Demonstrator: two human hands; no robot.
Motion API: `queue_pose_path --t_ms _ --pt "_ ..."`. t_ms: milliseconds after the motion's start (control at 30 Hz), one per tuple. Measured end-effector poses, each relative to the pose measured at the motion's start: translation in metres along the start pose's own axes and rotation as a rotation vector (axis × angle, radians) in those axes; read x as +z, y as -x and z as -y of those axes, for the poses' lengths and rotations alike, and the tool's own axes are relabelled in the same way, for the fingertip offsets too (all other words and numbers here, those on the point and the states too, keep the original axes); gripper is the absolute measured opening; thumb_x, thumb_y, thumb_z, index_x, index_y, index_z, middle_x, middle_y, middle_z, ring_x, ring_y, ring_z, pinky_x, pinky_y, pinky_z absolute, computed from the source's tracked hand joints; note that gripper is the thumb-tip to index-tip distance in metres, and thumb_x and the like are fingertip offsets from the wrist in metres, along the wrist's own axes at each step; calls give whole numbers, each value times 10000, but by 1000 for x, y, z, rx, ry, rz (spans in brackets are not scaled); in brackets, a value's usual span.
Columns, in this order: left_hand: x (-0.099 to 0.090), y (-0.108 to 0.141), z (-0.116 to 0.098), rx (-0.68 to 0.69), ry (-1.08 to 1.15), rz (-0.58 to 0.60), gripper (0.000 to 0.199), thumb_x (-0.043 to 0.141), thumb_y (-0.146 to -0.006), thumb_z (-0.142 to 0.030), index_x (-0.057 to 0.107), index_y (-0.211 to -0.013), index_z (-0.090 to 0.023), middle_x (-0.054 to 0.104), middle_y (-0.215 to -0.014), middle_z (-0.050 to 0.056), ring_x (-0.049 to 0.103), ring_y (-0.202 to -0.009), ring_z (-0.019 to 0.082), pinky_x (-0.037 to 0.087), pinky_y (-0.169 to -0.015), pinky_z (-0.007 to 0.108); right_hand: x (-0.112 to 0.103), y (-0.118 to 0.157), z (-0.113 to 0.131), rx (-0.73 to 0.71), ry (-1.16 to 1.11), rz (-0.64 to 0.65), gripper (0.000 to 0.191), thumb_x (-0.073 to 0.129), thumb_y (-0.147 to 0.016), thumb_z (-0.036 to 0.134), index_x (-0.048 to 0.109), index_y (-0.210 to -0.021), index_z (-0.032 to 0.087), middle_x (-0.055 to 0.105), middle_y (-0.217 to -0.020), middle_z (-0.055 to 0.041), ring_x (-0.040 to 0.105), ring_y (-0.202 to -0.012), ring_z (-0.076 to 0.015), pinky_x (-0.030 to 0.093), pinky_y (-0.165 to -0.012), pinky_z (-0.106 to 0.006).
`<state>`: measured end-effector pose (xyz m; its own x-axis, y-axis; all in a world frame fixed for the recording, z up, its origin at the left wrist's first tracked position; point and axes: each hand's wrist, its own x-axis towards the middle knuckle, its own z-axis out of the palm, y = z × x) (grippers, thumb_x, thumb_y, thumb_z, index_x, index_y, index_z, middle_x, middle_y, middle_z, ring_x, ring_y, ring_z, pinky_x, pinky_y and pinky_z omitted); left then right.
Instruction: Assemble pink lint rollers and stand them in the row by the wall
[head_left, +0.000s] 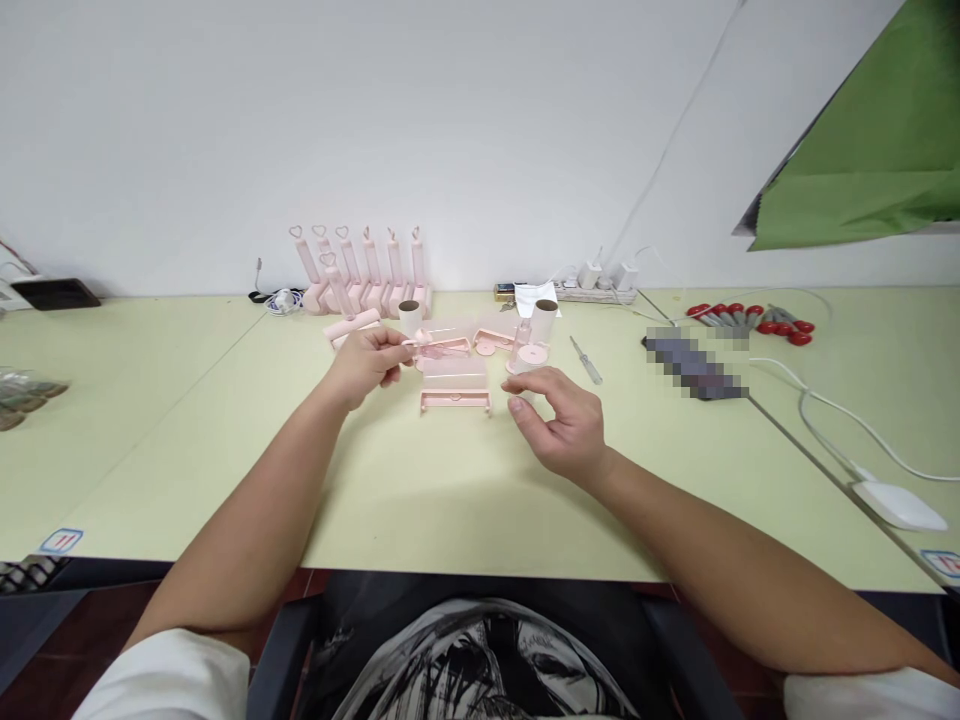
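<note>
My left hand [367, 368] is closed in a pinch at the left of a group of pink parts, its fingertips on a small pink plastic part [416, 346] whose shape is partly hidden. My right hand [559, 418] hovers over the table at the right of the group, thumb and fingers apart, holding nothing. Between the hands lie a pink frame [456, 400] and a clear curved cover [455, 374]. Behind them are open pink trays [493, 341]. Just beyond my right fingers are a pink disc [533, 355] and a clear upright tube [520, 340].
Two paper-topped rolls, a left roll [409, 318] and a right roll [545, 318], stand behind. Several pink lint-roller-like items [373, 265] line the wall. A screwdriver [586, 360], a blurred phone [694, 364], red-capped items [731, 315] and a white cable [862, 415] lie rightward.
</note>
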<state>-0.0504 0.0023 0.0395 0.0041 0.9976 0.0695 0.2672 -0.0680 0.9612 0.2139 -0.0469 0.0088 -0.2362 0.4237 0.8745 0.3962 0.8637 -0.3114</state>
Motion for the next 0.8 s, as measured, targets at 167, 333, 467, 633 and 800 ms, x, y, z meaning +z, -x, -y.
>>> queue_pose_path --t_ms 167,333,467,633,800 --pt "56 29 -6 4 312 293 360 814 -664 -417 619 -801 -148 667 -673 8 553 -459 85 392 -401 198 11 11 1 227 -107 32 393 657 -878 288 534 -1249 242 718 -957 -50 668 -797 -179 558 -741 -349" --pt "87 48 2 9 371 429 355 797 -714 -439 630 -825 -145 646 -611 4 616 -523 118 451 -445 204 19 16 1 467 -365 36 325 668 -879 320 539 -1168 247 652 -947 -27 637 -790 -154 547 -705 -313" --pt "84 46 10 97 265 441 344 755 -752 -455 654 -881 -152 649 -632 5 602 -528 114 464 -474 221 20 14 0 566 -514 45 196 682 -873 327 597 -1019 228 631 -944 -27 634 -810 -152 547 -730 -312" --pt "37 9 24 441 -222 -69 240 650 -809 -388 717 -875 -167 728 -812 43 645 -716 151 506 -681 269 16 15 -3 617 -567 55 272 688 -870 339 607 -1112 243 671 -1032 -52 655 -936 -188 543 -826 -356" --pt "-15 -31 42 61 -781 -359 307 593 -801 -331 732 -1021 -168 753 -1013 77 677 -903 237 494 -807 327 14 16 -8 529 -371 150 356 641 -899 350 630 -1234 233 663 -918 -41 634 -811 -173 535 -746 -338"
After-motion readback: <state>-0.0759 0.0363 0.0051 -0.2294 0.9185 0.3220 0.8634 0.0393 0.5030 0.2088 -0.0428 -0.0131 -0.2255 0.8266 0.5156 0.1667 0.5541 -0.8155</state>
